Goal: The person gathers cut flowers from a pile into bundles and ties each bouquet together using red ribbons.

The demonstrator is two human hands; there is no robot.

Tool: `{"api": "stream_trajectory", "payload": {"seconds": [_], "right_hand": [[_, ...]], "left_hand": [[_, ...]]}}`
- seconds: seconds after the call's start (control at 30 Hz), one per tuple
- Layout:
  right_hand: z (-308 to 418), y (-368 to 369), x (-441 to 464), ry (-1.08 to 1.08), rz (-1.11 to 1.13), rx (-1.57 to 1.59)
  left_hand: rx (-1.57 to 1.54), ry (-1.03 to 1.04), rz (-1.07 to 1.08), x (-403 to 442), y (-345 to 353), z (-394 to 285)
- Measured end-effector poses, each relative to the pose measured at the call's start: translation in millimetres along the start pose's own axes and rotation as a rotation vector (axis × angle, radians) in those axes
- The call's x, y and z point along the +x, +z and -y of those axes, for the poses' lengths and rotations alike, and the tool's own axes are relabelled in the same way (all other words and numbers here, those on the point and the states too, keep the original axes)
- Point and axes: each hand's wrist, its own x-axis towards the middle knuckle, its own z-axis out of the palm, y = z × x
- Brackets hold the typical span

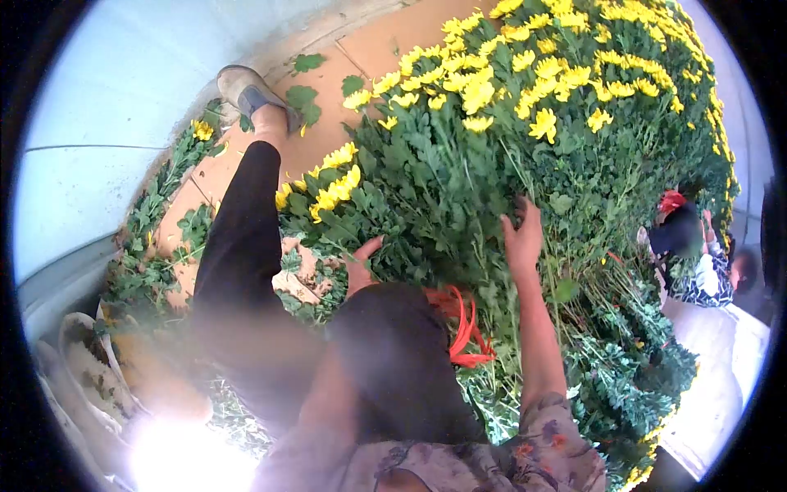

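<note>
A large heap of yellow chrysanthemums (479,90) with leafy green stems lies in front of me. My right hand (525,238) is at the leaves on the right side, thumb and fingers apart and nothing gripped between them. My left hand (361,264) shows partly above my knee, against the leafy stems of a chrysanthemum bunch (338,193). Its thumb stretches out, and the other fingers are largely hidden by leaves. Red plastic ties (466,328) hang beside my dark-trousered knee, between my two arms.
My outstretched leg (238,221) ends in a shoe on the orange-brown floor (320,78), where loose leaves lie. A pale wall or sheet (98,115) runs along the left. Another person (705,262) is at the far right, beside the heap. Cut stems (615,312) lie right of me.
</note>
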Motion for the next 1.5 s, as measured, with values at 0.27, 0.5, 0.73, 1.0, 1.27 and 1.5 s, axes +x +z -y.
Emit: {"api": "stream_trajectory", "payload": {"seconds": [0.27, 0.5, 0.73, 1.0, 1.27, 1.5], "right_hand": [[59, 76, -26, 0.009, 0.394, 0.085], [27, 71, -13, 0.24, 0.499, 0.566], [43, 8, -5, 0.547, 0.441, 0.939], [36, 34, -20, 0.338, 0.365, 0.41], [43, 124, -49, 0.171, 0.321, 0.036], [38, 116, -41, 0.494, 0.573, 0.619]], "left_hand": [[-0.123, 0.088, 0.024, -41, 33, -50], [-0.716, -0.477, -0.094, -9, 7, -20], [0.034, 0.263, 0.096, -19, 15, -25], [-0.397, -0.065, -0.097, -35, 32, -49], [-0.152, 0.113, 0.086, -22, 16, -32], [-0.333, -0.246, -0.152, -16, 31, -42]]}}
